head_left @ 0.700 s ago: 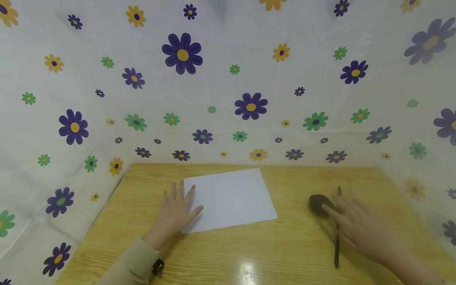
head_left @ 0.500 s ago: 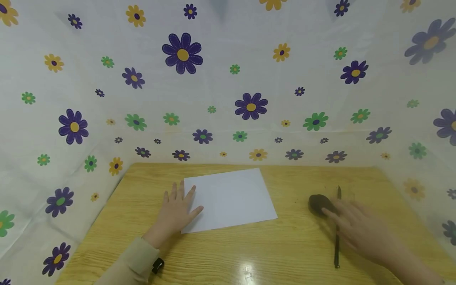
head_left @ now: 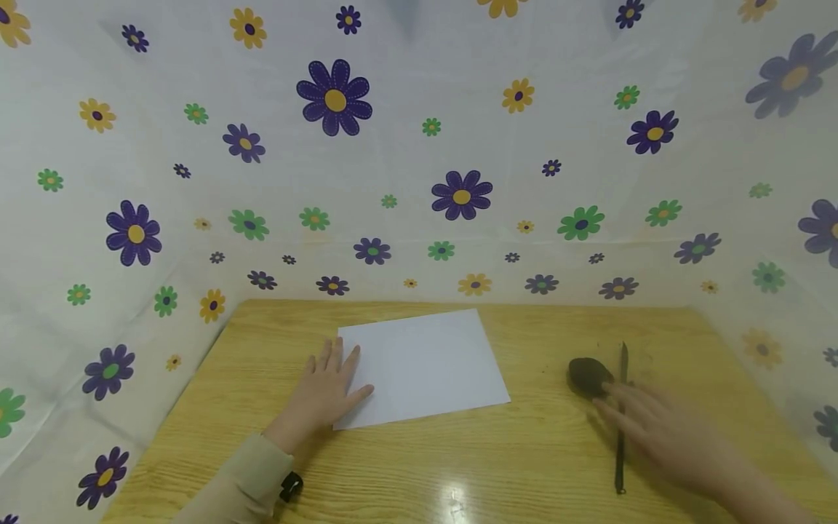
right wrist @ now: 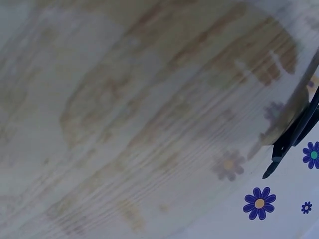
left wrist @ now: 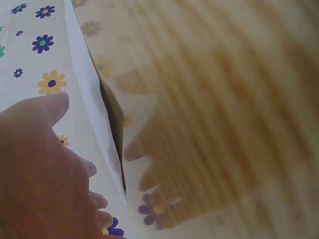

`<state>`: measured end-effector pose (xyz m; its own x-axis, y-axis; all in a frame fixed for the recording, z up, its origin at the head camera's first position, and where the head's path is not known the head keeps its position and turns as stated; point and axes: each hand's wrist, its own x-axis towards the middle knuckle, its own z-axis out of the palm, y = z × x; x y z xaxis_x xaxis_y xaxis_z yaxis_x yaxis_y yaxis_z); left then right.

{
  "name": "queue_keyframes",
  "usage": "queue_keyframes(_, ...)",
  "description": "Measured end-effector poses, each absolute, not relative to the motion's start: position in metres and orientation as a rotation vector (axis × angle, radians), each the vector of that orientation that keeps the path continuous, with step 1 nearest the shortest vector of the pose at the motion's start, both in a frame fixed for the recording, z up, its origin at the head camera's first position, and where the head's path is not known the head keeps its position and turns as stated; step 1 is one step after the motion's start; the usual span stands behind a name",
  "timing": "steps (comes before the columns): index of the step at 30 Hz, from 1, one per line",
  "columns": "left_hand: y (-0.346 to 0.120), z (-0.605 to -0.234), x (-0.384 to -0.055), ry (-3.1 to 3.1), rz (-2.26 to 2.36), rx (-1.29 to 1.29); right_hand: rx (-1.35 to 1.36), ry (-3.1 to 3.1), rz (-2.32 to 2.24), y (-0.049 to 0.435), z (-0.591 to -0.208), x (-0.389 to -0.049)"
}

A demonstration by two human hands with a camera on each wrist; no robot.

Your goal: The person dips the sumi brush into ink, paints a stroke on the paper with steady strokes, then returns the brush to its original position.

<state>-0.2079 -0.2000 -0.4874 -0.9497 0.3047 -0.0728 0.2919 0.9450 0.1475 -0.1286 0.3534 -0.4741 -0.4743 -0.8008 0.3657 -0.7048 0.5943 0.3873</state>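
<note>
A white sheet of paper (head_left: 425,367) lies on the table. My left hand (head_left: 321,393), fingers spread, rests at the sheet's left edge with the thumb over the paper. From the left wrist view, the paper's edge (left wrist: 89,84) stands a little up off the wood beside my hand (left wrist: 40,164). On the right lies a rounded black lump (head_left: 589,377), its kind unclear. Beside it is a long thin black stick (head_left: 620,458) with a pointed far end. My right hand (head_left: 674,433) reaches across the stick, its extended fingertips right at the lump's near right side. Part of the stick is hidden under the fingers.
The light wood table (head_left: 393,473) is glossy and reflects the hands. Small dark smudges (head_left: 644,353) mark it beyond the stick. A white flower-printed sheet (head_left: 406,160) hangs around the back and sides. Something black (head_left: 290,486) shows by the left cuff.
My right hand has drawn back slightly toward me, uncovering more of the lump and the stick's upper part. The left hand's fingers have shifted slightly; paper, lump and stick stay in place.
</note>
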Motion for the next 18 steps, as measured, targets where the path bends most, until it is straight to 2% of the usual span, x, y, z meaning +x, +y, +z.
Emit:
queue_keyframes(11,-0.198,-0.480,-0.203,2.943,0.199,0.483,1.248,-2.223,-0.277,0.356,-0.487,-0.128)
queue_keyframes(18,-0.201,-0.488,-0.206,2.933,0.165,0.510,1.271,-2.225,-0.256,0.353,-0.487,-0.126)
